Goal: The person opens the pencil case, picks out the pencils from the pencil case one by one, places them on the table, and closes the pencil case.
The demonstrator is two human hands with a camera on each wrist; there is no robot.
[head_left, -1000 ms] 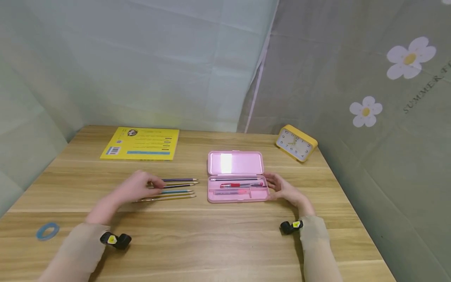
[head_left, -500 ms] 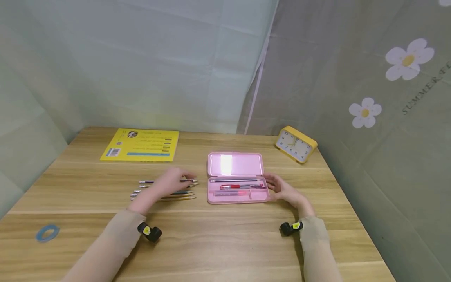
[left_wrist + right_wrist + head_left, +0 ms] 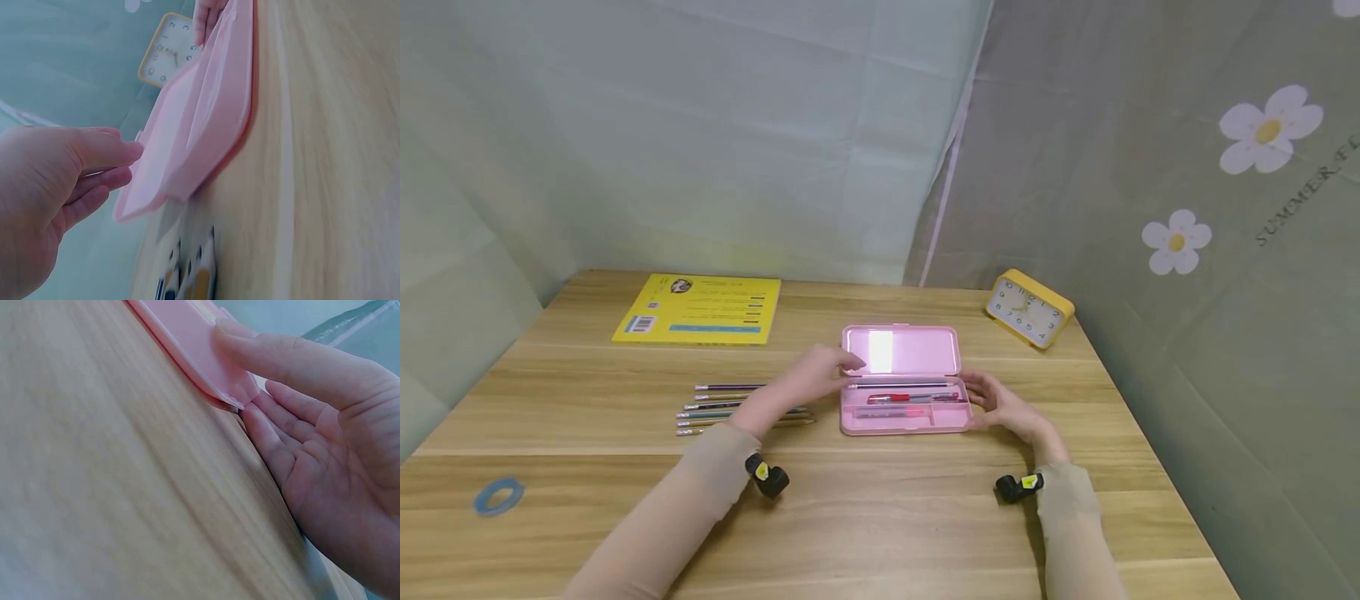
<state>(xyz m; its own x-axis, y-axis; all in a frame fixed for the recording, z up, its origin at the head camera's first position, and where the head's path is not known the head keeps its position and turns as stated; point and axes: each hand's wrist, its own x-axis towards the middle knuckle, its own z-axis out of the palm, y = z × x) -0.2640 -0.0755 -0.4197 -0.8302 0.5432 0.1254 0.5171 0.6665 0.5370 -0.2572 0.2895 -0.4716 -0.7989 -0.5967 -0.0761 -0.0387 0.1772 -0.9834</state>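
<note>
A pink pencil case (image 3: 904, 423) lies open on the table, its lid (image 3: 917, 350) tipped back. Inside are a dark pencil (image 3: 917, 386), a red-capped pen (image 3: 889, 399) and a clear stick with a pinkish tip (image 3: 891, 412). My left hand (image 3: 811, 377) hovers by the case's left end near the lid; in the left wrist view its fingers are loosely bent with nothing between them. My right hand (image 3: 1000, 404) holds the right end of the case, thumb (image 3: 275, 353) on the wall and fingers at the back corner. Several pencils (image 3: 715, 406) lie left of the case, partly behind my left forearm.
At the back left lies a yellow book (image 3: 700, 308). A yellow alarm clock (image 3: 1028, 308) stands at the back right, by the curtain. Blue tape (image 3: 498, 497) rests near the left front of the wooden table (image 3: 880, 517).
My left hand has moved right, from over the pencils to the left end of the pencil case. The pencils' left ends have come into view. My right hand has stayed at the case.
</note>
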